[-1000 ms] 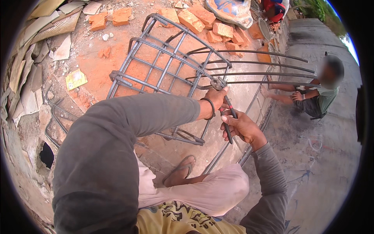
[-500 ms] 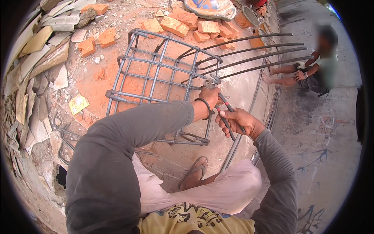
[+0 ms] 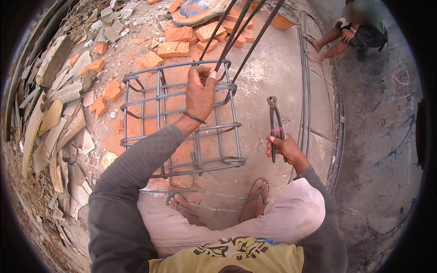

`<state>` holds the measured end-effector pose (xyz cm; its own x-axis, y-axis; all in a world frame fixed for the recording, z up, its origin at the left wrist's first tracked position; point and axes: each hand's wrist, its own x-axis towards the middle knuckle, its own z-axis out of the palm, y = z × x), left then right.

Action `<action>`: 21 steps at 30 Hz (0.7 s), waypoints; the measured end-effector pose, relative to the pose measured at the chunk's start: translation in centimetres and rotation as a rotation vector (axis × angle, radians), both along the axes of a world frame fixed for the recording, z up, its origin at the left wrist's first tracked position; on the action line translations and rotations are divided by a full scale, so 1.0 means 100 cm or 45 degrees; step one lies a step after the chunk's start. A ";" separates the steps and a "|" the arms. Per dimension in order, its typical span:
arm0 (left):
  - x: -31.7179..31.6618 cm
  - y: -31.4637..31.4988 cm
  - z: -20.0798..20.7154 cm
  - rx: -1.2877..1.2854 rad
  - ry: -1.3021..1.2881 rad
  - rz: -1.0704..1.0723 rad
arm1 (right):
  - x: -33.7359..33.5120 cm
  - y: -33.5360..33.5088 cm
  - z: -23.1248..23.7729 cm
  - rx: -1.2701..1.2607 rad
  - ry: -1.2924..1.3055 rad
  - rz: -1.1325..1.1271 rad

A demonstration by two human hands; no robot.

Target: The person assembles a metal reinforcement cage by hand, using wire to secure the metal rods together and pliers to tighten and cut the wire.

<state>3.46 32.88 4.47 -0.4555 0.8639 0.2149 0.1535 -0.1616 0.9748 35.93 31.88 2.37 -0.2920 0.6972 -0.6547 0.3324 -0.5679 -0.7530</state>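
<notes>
A cage of tied steel reinforcing bars (image 3: 159, 98) sits on the ground in front of me, with long bars (image 3: 258, 48) slanting up and away from its far right corner. My left hand (image 3: 200, 93) is over that corner, its fingers curled and thumb pressed in beside the bars. Whatever is in that pinch is hidden or too thin to make out. To the right of the cage, my right hand (image 3: 287, 148) is closed around the dark, red-banded handles of a pair of end-cutting pincers (image 3: 272, 109). The jaws point away from me, apart from the cage.
Broken orange bricks (image 3: 173, 49) and a shallow basin (image 3: 195, 11) lie beyond the cage. Rubble and tile pieces (image 3: 54, 116) cover the left side. Long bars (image 3: 306, 91) run along the slab at right, where another person (image 3: 359, 34) sits. My sandalled feet (image 3: 255, 200) are below the cage.
The pincers have come off the cage corner and moved right in my right hand alone. My left hand has left the pincers and stays by the corner. The view has turned, and the cage appears rotated.
</notes>
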 end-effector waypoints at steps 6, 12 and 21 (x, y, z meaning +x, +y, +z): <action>-0.008 0.040 0.044 -0.006 0.327 -0.287 | 0.014 -0.038 -0.136 -0.207 -0.097 0.215; -0.024 0.033 0.055 -0.171 0.443 -0.344 | 0.016 -0.040 -0.165 -0.146 -0.010 0.333; -0.022 0.033 0.054 -0.243 0.453 -0.333 | 0.036 -0.027 -0.167 -0.051 -0.067 0.222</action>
